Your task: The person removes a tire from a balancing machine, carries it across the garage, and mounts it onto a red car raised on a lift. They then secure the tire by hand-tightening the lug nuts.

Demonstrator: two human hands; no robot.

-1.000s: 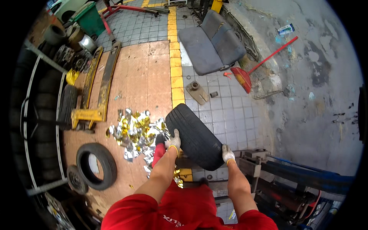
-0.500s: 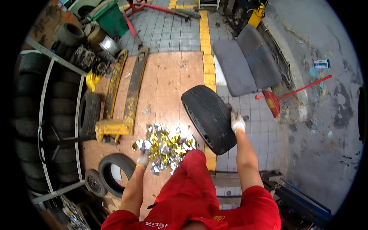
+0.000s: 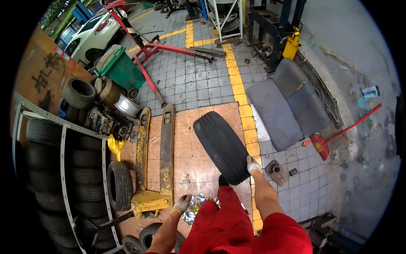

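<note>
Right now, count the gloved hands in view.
2: the left hand, which appears beside the foil scraps, and the right hand, against the central tyre. No others show, though clutter could hide some.

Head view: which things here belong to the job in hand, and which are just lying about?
In the job:
- black tyre
- right grip, at the tyre's edge

Apparently just lying about:
- grey seat
- red dustpan
- yellow pallet jack
- green bin
- foil scraps
</note>
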